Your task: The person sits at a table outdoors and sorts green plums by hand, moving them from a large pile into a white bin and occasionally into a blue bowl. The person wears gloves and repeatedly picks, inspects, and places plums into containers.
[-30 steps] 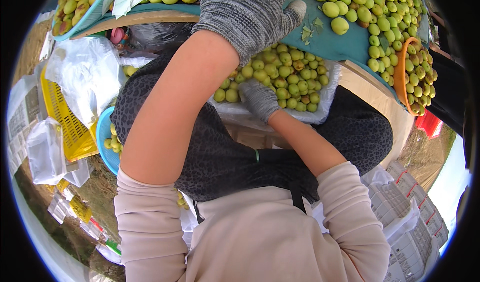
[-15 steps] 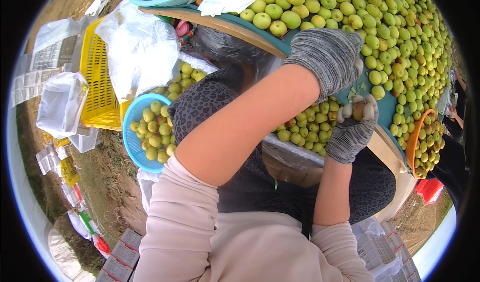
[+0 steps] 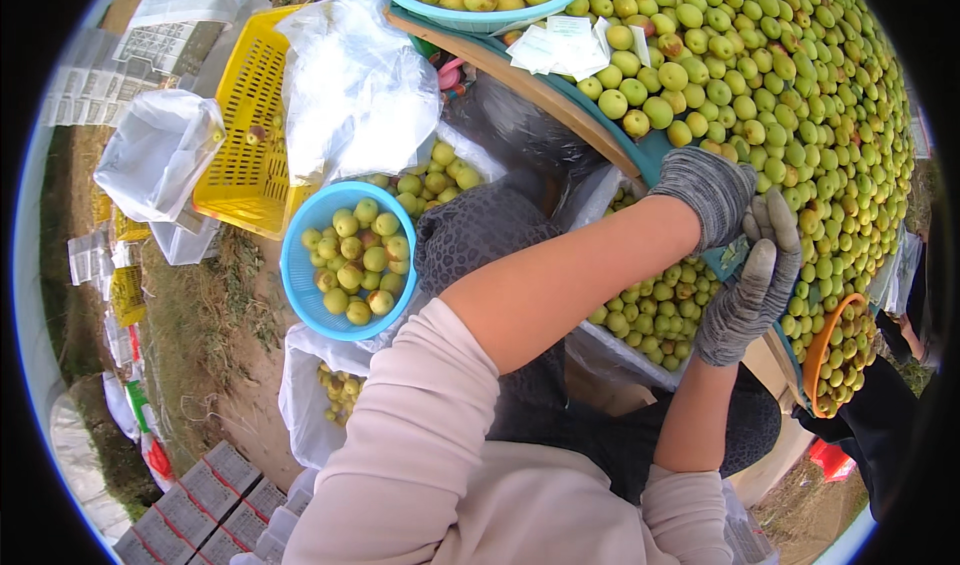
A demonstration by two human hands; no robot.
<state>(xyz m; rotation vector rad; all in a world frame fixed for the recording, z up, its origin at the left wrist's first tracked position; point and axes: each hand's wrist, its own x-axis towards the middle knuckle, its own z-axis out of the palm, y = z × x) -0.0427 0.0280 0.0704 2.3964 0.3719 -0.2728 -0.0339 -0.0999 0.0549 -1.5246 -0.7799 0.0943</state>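
My left hand (image 3: 712,197), in a grey knitted glove, is at the near edge of a wide heap of small round green fruits (image 3: 800,95), blotched red-brown like jujubes. Its fingertips are hidden, so I cannot tell whether it holds one. Just right of and below it is my right hand (image 3: 752,283), in a matching glove, its fingers stretched upward near the heap and no fruit visible in it. Under both hands, a plastic-lined crate (image 3: 610,350) full of the same fruits stands below the table edge, against my legs.
To the left are a blue basket of fruits (image 3: 302,290), a yellow crate (image 3: 228,130) and clear plastic sheeting (image 3: 355,85). Another blue basket (image 3: 480,17) and paper slips (image 3: 560,47) lie at the far side. An orange basket (image 3: 812,373) stands right, near another person's dark clothing (image 3: 880,420).
My right hand held a brownish fruit between its fingers; now its fingers are straightened and no fruit shows. The view has turned, shifting the baskets and heap across the picture.
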